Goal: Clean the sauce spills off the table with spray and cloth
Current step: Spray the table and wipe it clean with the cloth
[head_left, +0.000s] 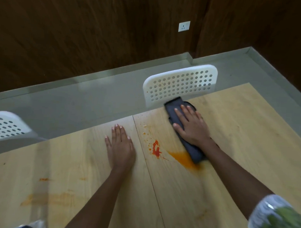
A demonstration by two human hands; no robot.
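My right hand (192, 127) presses flat on a folded dark grey cloth (195, 152) near the far edge of the light wooden table (242, 130). The cloth's near end touches an orange smear (185, 159). Just left of it lies a red sauce blob (156, 149) with small splatters (144, 129) beyond. My left hand (120, 145) rests palm down on the table, fingers together, holding nothing. Fainter orange streaks (47, 198) mark the near left of the table. No spray bottle is clearly visible.
Two white perforated chairs stand at the far side: one (179, 84) right behind the cloth, another (4, 127) at the left. A seam (143, 154) runs between the two tabletops. Grey floor and dark wood wall lie beyond. A blurred clear object (37, 224) sits at the bottom edge.
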